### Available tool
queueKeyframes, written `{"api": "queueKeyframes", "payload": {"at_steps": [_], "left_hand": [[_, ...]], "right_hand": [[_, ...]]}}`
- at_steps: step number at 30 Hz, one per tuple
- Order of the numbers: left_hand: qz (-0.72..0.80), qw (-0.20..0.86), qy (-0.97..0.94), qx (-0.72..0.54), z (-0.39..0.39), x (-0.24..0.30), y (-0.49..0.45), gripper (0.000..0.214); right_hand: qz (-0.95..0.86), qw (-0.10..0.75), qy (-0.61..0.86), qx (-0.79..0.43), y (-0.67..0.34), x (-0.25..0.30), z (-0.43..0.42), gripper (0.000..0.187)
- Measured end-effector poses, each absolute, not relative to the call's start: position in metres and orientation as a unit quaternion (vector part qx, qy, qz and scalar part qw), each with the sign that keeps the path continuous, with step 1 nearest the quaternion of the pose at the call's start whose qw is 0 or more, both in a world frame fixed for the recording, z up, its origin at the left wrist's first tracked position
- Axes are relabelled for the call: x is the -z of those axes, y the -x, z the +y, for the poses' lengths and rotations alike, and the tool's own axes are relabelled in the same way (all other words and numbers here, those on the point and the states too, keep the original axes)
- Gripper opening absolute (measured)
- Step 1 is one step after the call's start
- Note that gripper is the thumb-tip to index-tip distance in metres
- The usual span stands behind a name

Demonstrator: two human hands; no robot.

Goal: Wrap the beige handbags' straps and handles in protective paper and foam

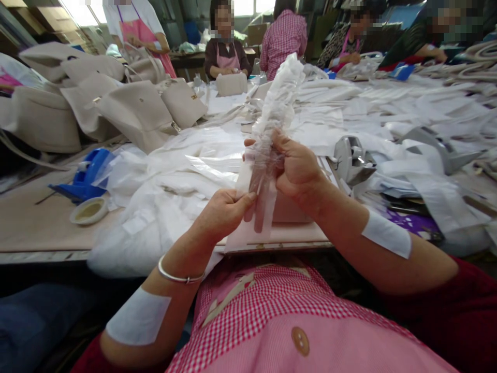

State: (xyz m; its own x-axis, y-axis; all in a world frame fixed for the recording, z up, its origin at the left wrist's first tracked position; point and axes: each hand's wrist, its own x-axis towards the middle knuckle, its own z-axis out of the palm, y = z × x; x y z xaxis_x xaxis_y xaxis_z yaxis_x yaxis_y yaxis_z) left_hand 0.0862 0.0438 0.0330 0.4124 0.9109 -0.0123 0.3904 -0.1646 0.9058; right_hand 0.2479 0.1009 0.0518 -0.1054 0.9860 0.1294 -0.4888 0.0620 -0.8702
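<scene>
In front of me, both hands are on a clear plastic sleeve point(285, 85) whose upper part is bunched into wrinkles. Two ends of a brownish-beige strap point(264, 212) show through its smooth lower part. My left hand point(225, 212) is closed, thumb and fingers pinching the sleeve at its lower left side, beside the strap. Higher up, my right hand point(298, 166) is closed round the gathered plastic and the upper part of the strap. Behind the hands, a flat beige piece point(292, 208) lies on the table, partly covered.
Beige handbags point(134, 111) are heaped at the left. A blue tape dispenser point(87, 176) and a small round dish point(89, 211) stand nearer. Loose white plastic point(155, 207) spreads beside my left hand. A grey tape dispenser point(351, 160) sits right. Several people work across the table.
</scene>
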Motion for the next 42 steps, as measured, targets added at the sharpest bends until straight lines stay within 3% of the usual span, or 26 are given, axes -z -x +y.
{"api": "queueKeyframes", "payload": {"at_steps": [4,11,18,23,27,31,36,39,42], "left_hand": [[0.453,0.471,-0.701,-0.286,0.044,-0.029,-0.088,0.045],[0.441,0.518,-0.657,-0.325,0.047,-0.024,-0.095,0.04],[0.461,0.567,-0.523,-0.439,0.055,-0.023,-0.114,0.015],[0.36,0.633,-0.579,-0.367,0.055,-0.013,-0.095,0.028],[0.39,0.614,-0.611,-0.314,0.051,-0.009,-0.085,0.033],[0.45,0.579,-0.581,-0.353,0.052,-0.012,-0.097,0.039],[0.458,0.597,-0.518,-0.407,0.056,-0.014,-0.114,0.031],[0.491,0.573,-0.518,-0.403,0.055,-0.019,-0.107,0.033],[0.545,0.515,-0.522,-0.407,0.051,-0.028,-0.09,0.038]], "right_hand": [[-0.46,0.539,0.284,-0.646,-0.251,-0.055,0.089,0.037],[-0.438,0.589,0.291,-0.614,-0.245,-0.053,0.088,0.02],[-0.472,0.549,0.337,-0.601,-0.242,-0.039,0.075,0.02],[-0.484,0.58,0.296,-0.584,-0.255,-0.049,0.083,0.019],[-0.464,0.614,0.265,-0.581,-0.258,-0.053,0.093,0.018],[-0.445,0.599,0.26,-0.612,-0.251,-0.049,0.089,0.024],[-0.455,0.57,0.274,-0.627,-0.249,-0.035,0.085,0.028],[-0.543,0.54,0.295,-0.571,-0.263,-0.031,0.086,0.034],[-0.668,0.559,0.367,-0.325,-0.279,-0.035,0.076,0.051]]}}
